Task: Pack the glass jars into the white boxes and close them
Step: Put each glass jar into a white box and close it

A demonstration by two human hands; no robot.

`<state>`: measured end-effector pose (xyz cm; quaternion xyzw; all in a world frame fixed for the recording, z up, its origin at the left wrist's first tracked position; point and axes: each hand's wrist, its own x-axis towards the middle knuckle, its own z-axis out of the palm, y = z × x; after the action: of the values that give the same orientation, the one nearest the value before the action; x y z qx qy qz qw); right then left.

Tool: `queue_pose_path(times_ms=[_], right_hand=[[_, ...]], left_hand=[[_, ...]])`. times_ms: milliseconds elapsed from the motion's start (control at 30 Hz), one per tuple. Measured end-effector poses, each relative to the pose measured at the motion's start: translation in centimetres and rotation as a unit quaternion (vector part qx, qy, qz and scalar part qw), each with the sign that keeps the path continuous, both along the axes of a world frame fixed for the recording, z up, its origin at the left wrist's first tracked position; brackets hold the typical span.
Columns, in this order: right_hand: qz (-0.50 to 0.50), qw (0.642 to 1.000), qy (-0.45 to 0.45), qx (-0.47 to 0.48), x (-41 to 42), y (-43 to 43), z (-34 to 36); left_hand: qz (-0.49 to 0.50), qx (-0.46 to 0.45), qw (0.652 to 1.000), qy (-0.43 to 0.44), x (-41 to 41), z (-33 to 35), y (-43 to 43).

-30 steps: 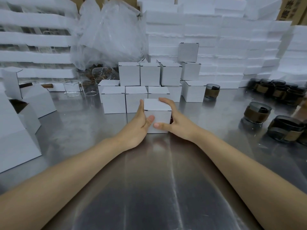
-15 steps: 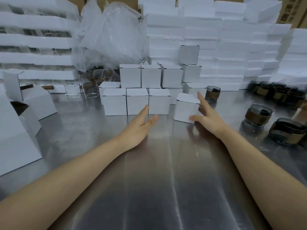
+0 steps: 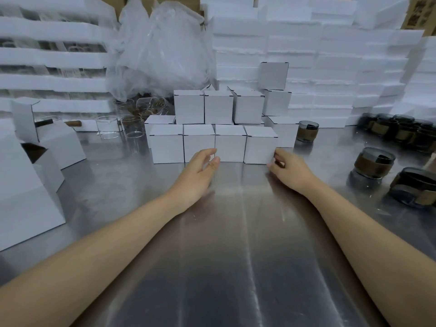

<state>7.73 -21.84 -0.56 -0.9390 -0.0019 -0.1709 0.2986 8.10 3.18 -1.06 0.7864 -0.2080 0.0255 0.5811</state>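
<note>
At twelve o'clock our closed white boxes (image 3: 231, 147) stand in a row, contents hidden. Our left hand (image 3: 198, 171) hangs loose and empty; our right hand (image 3: 290, 171) touches the end box (image 3: 259, 147) with slack fingers. Glass jars (image 3: 374, 161) sit at three o'clock.

Front table (image 3: 236, 244): bare, open lane | centre-rear: boxes (image 3: 199, 145) in tight row, more stacked behind, no gaps | left: open boxes (image 3: 54, 147) crowd edge | right: jars (image 3: 375, 161), clear strip between them and boxes | back: foam stacks (image 3: 330, 67) wall
</note>
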Motion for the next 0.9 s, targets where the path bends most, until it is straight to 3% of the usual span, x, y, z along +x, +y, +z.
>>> queue_pose_path(times_ms=[67, 167, 267, 333, 400, 500, 767, 900], right_hand=[[-0.007, 0.997, 0.045, -0.068, 0.1, 0.2, -0.2], [-0.019, 0.994, 0.061, -0.088, 0.2, 0.4, -0.3], [-0.006, 0.996, 0.050, -0.071, 0.1, 0.3, -0.3], [-0.003, 0.997, 0.040, -0.066, 0.0, 0.2, -0.3], [-0.005, 0.997, 0.034, -0.068, 0.0, 0.3, -0.3], [-0.013, 0.997, 0.036, -0.073, 0.0, 0.3, -0.3], [-0.016, 0.997, 0.030, -0.071, -0.2, 0.5, -0.1], [-0.019, 0.997, 0.033, -0.068, -0.3, 0.6, -0.1]], left_hand=[[0.038, -0.039, 0.998, -0.024, 0.2, 0.1, 0.1], [0.136, -0.038, 0.982, -0.121, 0.7, 0.7, 1.3], [0.262, 0.081, 0.936, -0.222, 2.0, 1.6, 4.8], [0.357, 0.162, 0.889, -0.238, 3.0, 2.3, 8.0], [0.426, 0.201, 0.855, -0.218, 3.7, 2.9, 10.8], [0.481, 0.232, 0.832, -0.153, 4.4, 3.7, 13.6], [0.451, 0.320, 0.833, 0.034, 5.4, 3.1, 15.9], [0.464, 0.319, 0.827, -0.005, 5.6, 2.8, 15.6]])
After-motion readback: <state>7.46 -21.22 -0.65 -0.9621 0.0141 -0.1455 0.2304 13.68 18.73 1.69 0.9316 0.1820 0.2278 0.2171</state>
